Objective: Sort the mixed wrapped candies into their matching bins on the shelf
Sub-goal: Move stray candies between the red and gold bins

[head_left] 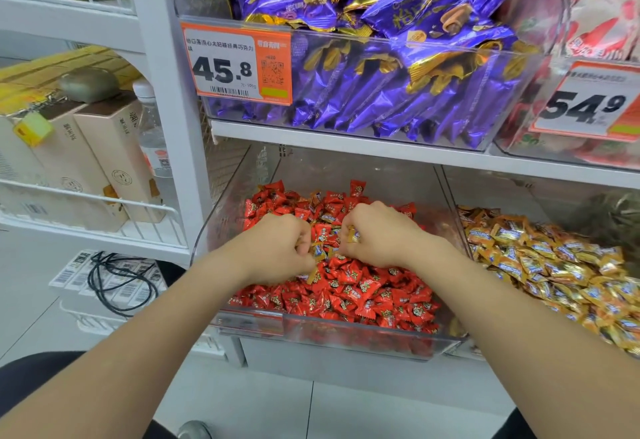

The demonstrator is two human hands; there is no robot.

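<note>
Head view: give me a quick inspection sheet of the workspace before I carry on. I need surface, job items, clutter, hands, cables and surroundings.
Surface: white shelf, with clear bins on two levels.
Job's things: red candies fill the red bin; gold candies lie in the gold bin to its right.
Clutter: barcode labels low on the left.
Hands: left hand grips stray gold candies; right hand pinches a gold piece; both are over the red bin.
Cables: black cable looped over the labels.
Surroundings: purple packets above, with a price tag; boxes and a bottle on a wire rack at left.
</note>
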